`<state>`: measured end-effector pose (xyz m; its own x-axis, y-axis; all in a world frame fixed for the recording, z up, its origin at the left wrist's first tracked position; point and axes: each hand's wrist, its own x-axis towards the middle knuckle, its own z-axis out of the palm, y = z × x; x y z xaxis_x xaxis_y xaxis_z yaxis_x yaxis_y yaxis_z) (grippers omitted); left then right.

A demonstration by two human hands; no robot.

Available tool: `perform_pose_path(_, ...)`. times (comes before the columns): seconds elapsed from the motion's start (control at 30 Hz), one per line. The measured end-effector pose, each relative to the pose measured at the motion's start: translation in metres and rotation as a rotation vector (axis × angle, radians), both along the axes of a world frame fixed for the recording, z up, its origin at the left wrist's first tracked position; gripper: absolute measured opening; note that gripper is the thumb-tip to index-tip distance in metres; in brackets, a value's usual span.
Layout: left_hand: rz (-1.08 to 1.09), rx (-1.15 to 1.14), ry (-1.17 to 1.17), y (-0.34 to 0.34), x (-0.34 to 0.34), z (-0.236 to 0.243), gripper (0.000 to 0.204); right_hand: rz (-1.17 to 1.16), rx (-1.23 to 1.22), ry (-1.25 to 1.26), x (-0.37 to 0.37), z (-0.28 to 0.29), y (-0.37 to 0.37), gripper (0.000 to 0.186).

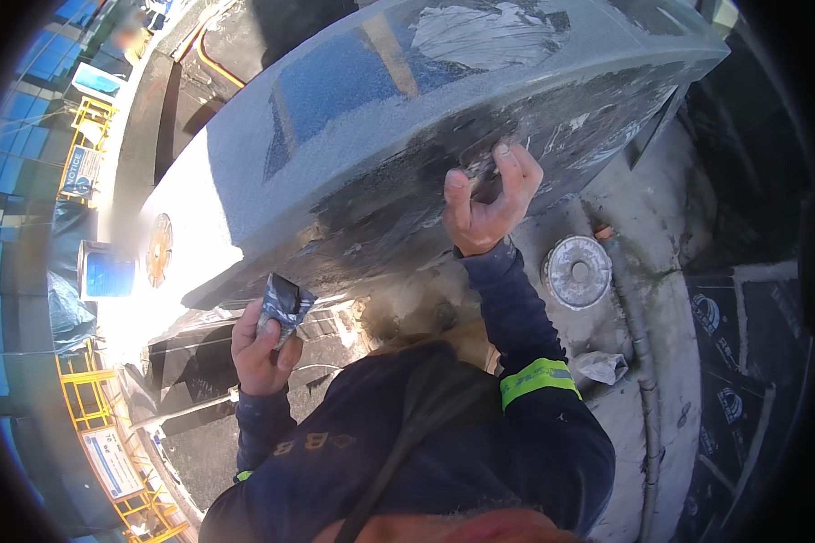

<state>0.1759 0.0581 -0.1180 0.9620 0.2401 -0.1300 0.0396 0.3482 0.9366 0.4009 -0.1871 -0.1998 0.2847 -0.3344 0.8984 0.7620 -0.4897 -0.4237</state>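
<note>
A large polished grey stone slab (353, 100) with a curved front edge fills the upper middle of the view. My right hand (489, 195) is raised against its dark front face, fingers curled around a small dark piece that I press on the stone. My left hand (263, 348) is lower, below the slab's edge, closed around a dark folded abrasive pad (285, 303). Both arms wear dark blue sleeves, the right with a yellow-green reflective band.
A round metal disc (578, 271) lies on the pale dusty floor to the right, beside a grey hose (638, 353) and a crumpled rag (602, 366). Yellow railings (86, 398) and a circular saw blade (159, 249) are at the left.
</note>
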Motion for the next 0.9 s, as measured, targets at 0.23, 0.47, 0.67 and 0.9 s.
perform_pose_path(0.23, 0.03, -0.009, 0.007, 0.005, -0.01, -0.001, 0.035, 0.05, 0.004, 0.029, 0.0, 0.004, 0.024, 0.056)
perform_pose_path(0.47, 0.018, -0.009, 0.011, 0.006, -0.009, -0.001, 0.036, 0.027, -0.01, 0.02, 0.004, 0.005, 0.027, 0.058)
perform_pose_path(0.67, 0.019, -0.009, 0.008, 0.007, -0.009, 0.0, 0.036, -0.013, -0.009, 0.007, 0.006, 0.005, 0.032, 0.056)
perform_pose_path(0.9, 0.058, -0.022, 0.019, 0.009, -0.01, -0.003, 0.036, -0.06, -0.03, 0.004, 0.008, 0.002, 0.034, 0.057)
